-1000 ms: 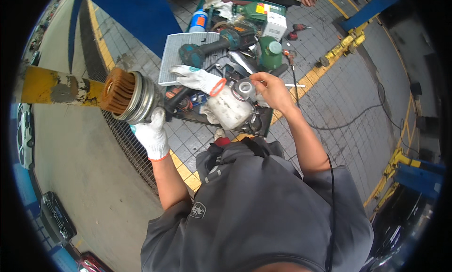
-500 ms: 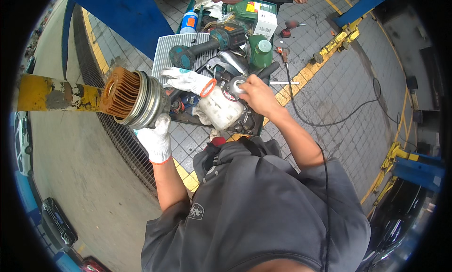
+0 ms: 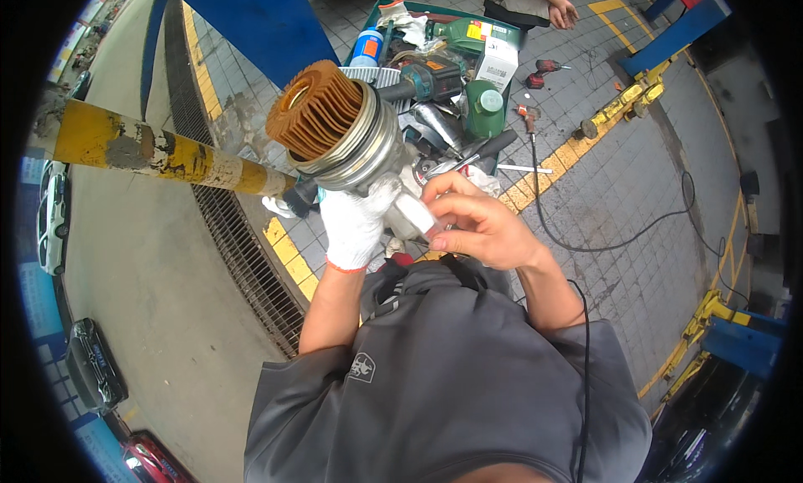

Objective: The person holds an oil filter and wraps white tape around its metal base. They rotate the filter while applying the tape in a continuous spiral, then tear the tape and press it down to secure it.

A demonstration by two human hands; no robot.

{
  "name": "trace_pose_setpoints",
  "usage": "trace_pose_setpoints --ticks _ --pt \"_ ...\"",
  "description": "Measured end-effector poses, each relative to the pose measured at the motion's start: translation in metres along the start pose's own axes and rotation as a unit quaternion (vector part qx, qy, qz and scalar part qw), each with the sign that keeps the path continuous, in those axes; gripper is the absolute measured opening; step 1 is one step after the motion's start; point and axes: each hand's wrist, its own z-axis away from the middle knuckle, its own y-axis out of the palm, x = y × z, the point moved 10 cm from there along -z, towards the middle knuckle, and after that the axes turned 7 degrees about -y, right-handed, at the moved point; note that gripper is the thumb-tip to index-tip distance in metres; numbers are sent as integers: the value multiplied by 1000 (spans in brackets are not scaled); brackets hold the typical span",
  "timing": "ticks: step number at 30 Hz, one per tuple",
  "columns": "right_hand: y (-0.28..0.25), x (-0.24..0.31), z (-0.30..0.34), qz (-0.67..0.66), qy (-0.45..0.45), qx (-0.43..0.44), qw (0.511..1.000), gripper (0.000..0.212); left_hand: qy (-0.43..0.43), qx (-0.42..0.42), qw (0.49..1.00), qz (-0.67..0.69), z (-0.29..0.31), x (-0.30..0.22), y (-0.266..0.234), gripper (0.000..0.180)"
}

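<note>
Clock read from the centre of the view, 12 at the top.

Left hand (image 3: pixel 353 225), white knit glove with orange cuff: at 9, just off centre. Fingers curled around the lower side of a ribbed metal housing (image 3: pixel 361 153); their tips go out of sight behind it. Housing at 11, tilted, its filter end leaning toward 10. Brown pleated filter (image 3: pixel 314 115) sits in that end, pleats fanned out, a round opening in its top.

Right hand (image 3: pixel 489 228), bare: at 3, near the glove. Thumb and bent fingers pinch a pale roll (image 3: pixel 415 214) from its right side. Roll lies at centre, just below the housing; seen edge-on and blurred, probably tape.

Tool tray (image 3: pixel 512 38) from 12 to 1, heaped. In it: blue bottle (image 3: pixel 366 50) at 12, green-and-black power tool (image 3: pixel 428 80) at 12, white box (image 3: pixel 498 63) and green bottle (image 3: pixel 483 111) at 1.

On the tiles between 1 and 2: red drill (image 3: pixel 545 70), orange-toned air tool (image 3: pixel 529 117) with a dark hose leading off toward 3. Co-worker's hands (image 3: pixel 565 13) at 1, far edge. Chipped yellow post (image 3: pixel 142 153) at 10; floor grating (image 3: pixel 238 245) at 9.
</note>
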Motion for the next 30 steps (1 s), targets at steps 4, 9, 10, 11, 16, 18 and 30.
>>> trace_pose_setpoints --ticks 4,9,10,11,16,18,30 --pt "14 10 -4 80 -23 18 996 28 -22 12 999 25 -2 7 3 50" --pt "15 48 -7 129 -75 -39 988 44 26 3 998 54 -4 -8 0 62" --pt "14 54 -7 146 -69 -51 985 47 42 9 998 40 -4 -14 3 77" --pt "15 59 -7 163 -62 -63 983 49 52 13 997 50 -2 -19 5 85" --pt "26 63 -9 200 -15 -78 977 52 65 -7 998 3 4 -34 13 99" --pt "29 72 -14 249 -71 -78 963 54 56 -3 998 41 5 -34 14 98" --pt "33 105 -10 425 -169 -89 885 29 104 -72 991 35 3 -29 -5 89"
